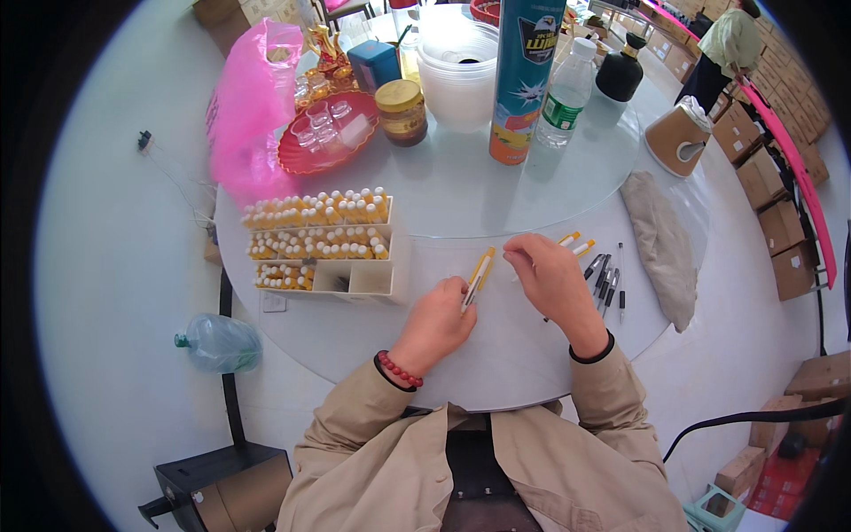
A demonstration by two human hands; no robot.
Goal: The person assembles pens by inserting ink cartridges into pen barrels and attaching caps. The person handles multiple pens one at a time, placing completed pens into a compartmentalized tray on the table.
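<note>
My left hand (439,321), with a red bead bracelet at the wrist, is closed around yellow-and-white pens (482,269) that point up and away from me. To the right of them, my right hand (560,288) has its thumb and fingers brought together; whatever it may pinch is too small to make out. Beyond that hand lie loose yellow-and-white pens (583,247), partly hidden by it. Several black-and-clear pens (606,282) rest at its right. On the left stands a white compartment box (399,277) holding rows of yellow pens with white ends; two front compartments look largely bare.
Toward the back stand a tall blue-orange spray can (519,106), a water bottle (565,97), stacked plastic cups (456,84), an amber jar (402,113) and a red tray (310,160) of small glasses. A grey cloth (658,244) lies right; a person (729,49) stands beyond.
</note>
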